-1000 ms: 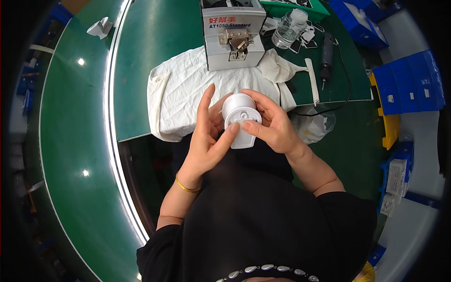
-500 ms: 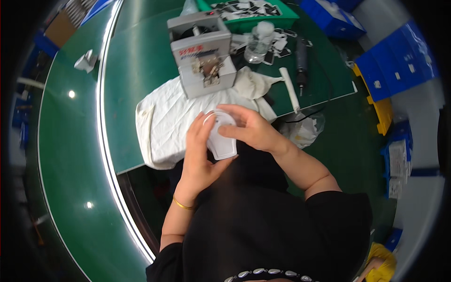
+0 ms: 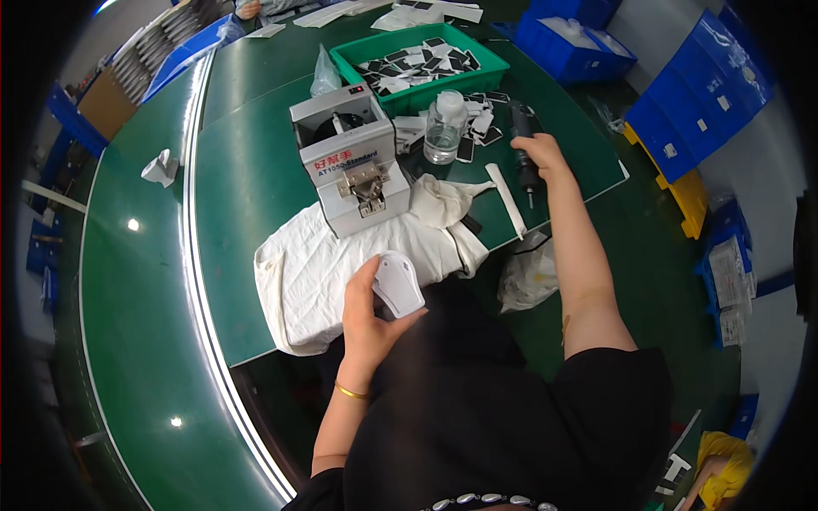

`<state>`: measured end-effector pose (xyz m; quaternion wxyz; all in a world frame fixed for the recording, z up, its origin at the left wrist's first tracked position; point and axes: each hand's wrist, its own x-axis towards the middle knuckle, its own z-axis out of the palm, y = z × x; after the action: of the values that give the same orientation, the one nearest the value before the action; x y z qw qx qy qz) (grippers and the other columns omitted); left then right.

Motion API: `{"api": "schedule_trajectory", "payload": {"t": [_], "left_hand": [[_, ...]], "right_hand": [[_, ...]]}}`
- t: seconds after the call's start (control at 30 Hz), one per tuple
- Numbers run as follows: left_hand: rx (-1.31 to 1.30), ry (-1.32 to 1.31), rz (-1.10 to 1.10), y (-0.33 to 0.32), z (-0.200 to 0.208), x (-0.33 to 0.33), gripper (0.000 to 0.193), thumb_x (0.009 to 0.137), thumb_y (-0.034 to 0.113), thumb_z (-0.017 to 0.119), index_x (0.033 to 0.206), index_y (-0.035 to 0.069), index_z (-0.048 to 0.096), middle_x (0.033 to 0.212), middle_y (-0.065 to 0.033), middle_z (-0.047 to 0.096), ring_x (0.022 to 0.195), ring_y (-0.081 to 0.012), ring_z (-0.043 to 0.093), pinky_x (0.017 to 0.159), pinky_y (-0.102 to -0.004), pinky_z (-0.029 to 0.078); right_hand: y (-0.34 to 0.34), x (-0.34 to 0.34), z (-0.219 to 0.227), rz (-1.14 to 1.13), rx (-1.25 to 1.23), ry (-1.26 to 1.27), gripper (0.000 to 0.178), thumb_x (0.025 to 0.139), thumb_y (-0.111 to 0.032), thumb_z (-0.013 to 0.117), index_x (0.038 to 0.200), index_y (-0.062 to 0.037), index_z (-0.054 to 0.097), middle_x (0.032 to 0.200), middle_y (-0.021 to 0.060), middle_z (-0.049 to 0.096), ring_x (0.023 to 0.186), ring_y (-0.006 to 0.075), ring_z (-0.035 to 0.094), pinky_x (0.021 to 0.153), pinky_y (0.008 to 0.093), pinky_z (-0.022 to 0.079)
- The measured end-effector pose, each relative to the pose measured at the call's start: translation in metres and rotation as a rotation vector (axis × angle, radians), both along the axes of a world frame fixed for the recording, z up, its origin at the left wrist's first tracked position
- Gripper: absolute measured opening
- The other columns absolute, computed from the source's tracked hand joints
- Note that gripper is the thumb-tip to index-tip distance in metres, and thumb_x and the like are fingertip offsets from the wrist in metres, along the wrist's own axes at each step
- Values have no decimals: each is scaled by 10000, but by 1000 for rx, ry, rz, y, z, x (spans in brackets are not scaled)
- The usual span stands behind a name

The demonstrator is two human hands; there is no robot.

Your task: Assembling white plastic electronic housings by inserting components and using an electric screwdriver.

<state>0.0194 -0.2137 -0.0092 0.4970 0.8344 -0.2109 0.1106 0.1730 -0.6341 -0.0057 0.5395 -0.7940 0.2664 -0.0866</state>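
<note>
My left hand (image 3: pixel 365 317) grips a white plastic shell (image 3: pixel 399 288) by its edges, with the hollow side showing, just above a white cloth (image 3: pixel 302 294). Over to the right, my right hand (image 3: pixel 544 155) has its fingers closed round a dark electric screwdriver (image 3: pixel 527 177), whose bit points toward me. A grey screw feeder (image 3: pixel 366 209) stands between the hands and farther back, resting partly against the cloth. Left of the screwdriver lies a white stick-shaped piece (image 3: pixel 508 203).
Behind the feeder is a green bin (image 3: pixel 409 105) of small black-and-white parts, some spilled beside a clear bottle (image 3: pixel 444 132). A plastic bag (image 3: pixel 527 277) hangs at the table edge. Blue bins (image 3: pixel 699 102) stand at right. A bright strip (image 3: pixel 192 230) borders the table's left. Another person's hand (image 3: pixel 249 9) shows far off.
My right hand has left the white shell and reached out to the right onto the screwdriver. My left hand keeps the shell. The view has shifted, showing more of the far table.
</note>
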Motion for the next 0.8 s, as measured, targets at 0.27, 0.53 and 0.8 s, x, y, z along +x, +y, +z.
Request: {"api": "schedule_trajectory", "payload": {"t": [0.27, 0.53, 0.8], "left_hand": [[97, -144, -44, 2, -6, 4, 719, 556, 172, 886, 1227, 156, 628, 1324, -196, 502, 1186, -387, 507, 979, -443, 445], [74, -188, -41, 4, -9, 5, 737, 562, 207, 887, 1246, 161, 619, 1324, -196, 500, 1172, -386, 526, 953, -432, 475], [55, -200, -42, 8, -13, 5, 741, 581, 223, 881, 1266, 156, 605, 1315, -190, 507, 1173, -378, 527, 953, -426, 475]], "right_hand": [[95, -35, 70, 615, 943, -632, 555, 839, -74, 586, 1362, -20, 407, 1158, 159, 557, 1039, 287, 587, 960, 430, 482], [228, -10, 130, 792, 341, -879, 504, 820, 62, 599, 1273, -47, 406, 1113, 125, 583, 1027, 247, 616, 935, 412, 488], [275, -22, 155, 694, -331, -923, 588, 741, -26, 807, 1220, -33, 466, 1108, 82, 575, 989, 183, 616, 822, 327, 524]]}}
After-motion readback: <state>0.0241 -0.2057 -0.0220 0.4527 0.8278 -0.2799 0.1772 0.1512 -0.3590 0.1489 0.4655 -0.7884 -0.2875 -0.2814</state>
